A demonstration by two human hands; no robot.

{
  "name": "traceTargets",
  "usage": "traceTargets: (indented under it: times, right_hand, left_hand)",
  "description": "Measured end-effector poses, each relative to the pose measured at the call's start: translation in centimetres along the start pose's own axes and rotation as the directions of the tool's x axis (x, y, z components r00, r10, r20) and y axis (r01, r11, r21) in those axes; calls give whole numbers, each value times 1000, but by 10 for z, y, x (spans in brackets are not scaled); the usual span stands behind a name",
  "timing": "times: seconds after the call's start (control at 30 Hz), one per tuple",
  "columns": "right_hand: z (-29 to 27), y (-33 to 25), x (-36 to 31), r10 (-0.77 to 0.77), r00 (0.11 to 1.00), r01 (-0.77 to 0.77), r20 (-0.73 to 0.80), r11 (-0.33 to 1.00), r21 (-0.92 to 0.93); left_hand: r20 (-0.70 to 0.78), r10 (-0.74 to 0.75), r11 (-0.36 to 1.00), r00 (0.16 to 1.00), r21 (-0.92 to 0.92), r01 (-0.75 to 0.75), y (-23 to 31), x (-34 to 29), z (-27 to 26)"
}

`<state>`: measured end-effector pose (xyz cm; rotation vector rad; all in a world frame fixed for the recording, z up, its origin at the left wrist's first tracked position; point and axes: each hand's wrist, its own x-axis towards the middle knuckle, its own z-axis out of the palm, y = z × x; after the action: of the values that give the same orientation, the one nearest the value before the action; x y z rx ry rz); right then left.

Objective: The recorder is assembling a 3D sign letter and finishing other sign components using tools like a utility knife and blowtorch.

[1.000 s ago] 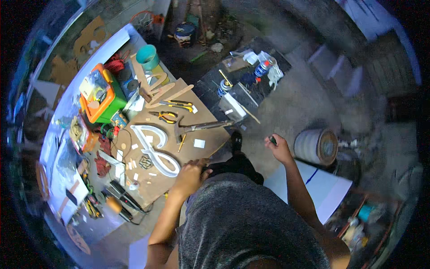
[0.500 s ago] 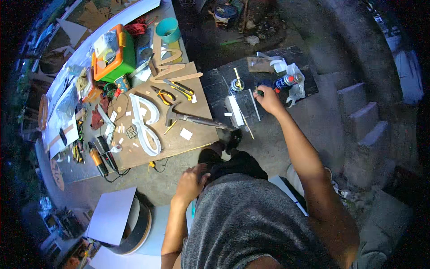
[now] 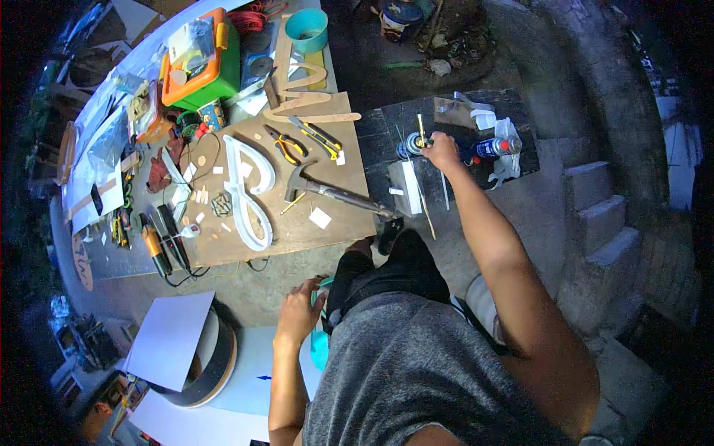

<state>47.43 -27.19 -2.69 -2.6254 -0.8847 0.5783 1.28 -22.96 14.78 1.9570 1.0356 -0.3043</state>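
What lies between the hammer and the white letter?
In the head view, a thin yellow stick lies between the hammer and the white letter.

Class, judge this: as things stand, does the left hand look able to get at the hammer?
Probably yes: the hammer lies uncovered on the table, its handle reaching the near edge, and nothing visible blocks the left hand, though it may need to stretch forward.

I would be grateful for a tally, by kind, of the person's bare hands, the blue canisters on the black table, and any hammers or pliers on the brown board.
Bare hands, left hand and right hand: 2
Blue cylindrical canisters, left one and right one: 2
Grey-brown, long-handled claw hammer: 1
Black-and-orange pliers: 1
Total: 6
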Motion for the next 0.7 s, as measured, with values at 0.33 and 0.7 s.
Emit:
traceTargets:
  times: [0.33, 0.7]
  right_hand:
    - [15, 18, 14, 8, 1000, -9, 19, 1000, 27]
    - [-10, 21, 22, -151, 964, 120, 219, 981, 150]
  left_hand:
    - [-134, -102, 995, 986, 10, 104, 8, -10, 25]
    - [-149, -303, 944, 941, -179, 276, 82, -35, 96]
